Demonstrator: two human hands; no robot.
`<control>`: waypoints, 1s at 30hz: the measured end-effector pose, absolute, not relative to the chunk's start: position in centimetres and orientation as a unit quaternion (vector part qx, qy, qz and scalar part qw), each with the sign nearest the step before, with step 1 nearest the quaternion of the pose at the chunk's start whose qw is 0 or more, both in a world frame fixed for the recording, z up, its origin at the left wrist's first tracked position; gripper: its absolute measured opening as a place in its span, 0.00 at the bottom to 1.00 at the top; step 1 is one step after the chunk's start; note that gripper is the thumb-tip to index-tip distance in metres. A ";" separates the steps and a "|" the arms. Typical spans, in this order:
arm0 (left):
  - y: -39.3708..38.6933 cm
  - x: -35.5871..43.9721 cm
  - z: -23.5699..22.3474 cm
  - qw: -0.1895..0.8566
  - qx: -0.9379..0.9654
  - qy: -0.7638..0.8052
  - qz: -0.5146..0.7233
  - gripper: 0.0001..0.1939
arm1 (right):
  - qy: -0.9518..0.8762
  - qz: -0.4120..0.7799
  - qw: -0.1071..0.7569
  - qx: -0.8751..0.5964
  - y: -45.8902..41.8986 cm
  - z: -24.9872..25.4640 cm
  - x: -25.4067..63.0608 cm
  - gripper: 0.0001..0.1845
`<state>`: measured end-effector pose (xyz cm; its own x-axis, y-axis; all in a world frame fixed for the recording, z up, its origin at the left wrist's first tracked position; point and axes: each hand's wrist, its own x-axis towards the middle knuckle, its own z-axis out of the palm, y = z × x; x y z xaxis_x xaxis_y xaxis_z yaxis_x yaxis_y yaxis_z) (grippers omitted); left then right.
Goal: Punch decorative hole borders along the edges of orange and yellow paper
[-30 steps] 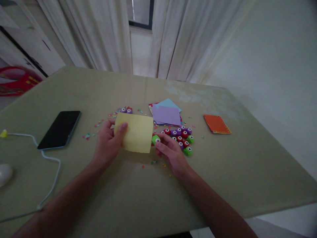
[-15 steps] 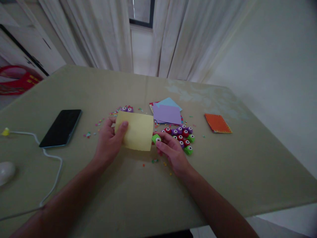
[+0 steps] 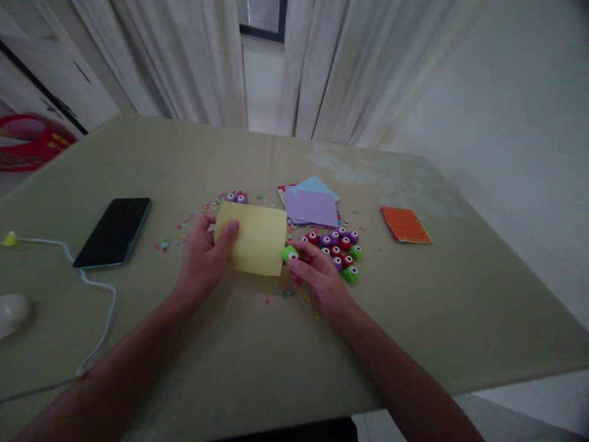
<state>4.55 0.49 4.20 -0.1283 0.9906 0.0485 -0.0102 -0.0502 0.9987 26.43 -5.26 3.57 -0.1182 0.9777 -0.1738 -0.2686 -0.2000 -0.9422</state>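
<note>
A yellow sheet of paper point(image 3: 257, 239) is pinched in my left hand point(image 3: 205, 255), with the thumb lying on its face. Between the fingertips of my right hand point(image 3: 322, 276) is a small green one-eyed figure point(image 3: 289, 254), at the sheet's right edge; I cannot tell whether it touches the paper. Just beyond that hand, several red, purple and green one-eyed figures point(image 3: 343, 245) stand in a cluster. Behind the sheet's top edge, purple and red figures point(image 3: 237, 197) show in part.
Purple and light blue paper sheets point(image 3: 315, 205) lie stacked beyond the figures. An orange stitched square point(image 3: 405, 224) is at the right. Colored confetti point(image 3: 186, 221) is scattered about. On the left lie a black tablet point(image 3: 115, 232), a white cable point(image 3: 113, 307) and a white mouse-like object point(image 3: 13, 313).
The view has tilted slightly, so the table's contents sit a little higher in the picture. Both hands keep their holds, with the green figure still by the paper's right edge.
</note>
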 end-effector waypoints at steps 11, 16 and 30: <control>0.4 4.6 4.3 0.458 0.480 0.511 0.547 0.23 | -0.405 0.638 0.491 -0.433 -5.2 3.6 26.5 0.22; 0.5 4.6 4.4 0.467 0.473 0.507 0.549 0.23 | -0.409 0.635 0.490 -0.435 -5.2 3.6 26.5 0.21; 0.0 4.8 4.9 0.503 0.475 0.493 0.528 0.27 | -0.394 0.636 0.487 -0.451 -5.3 4.0 26.5 0.22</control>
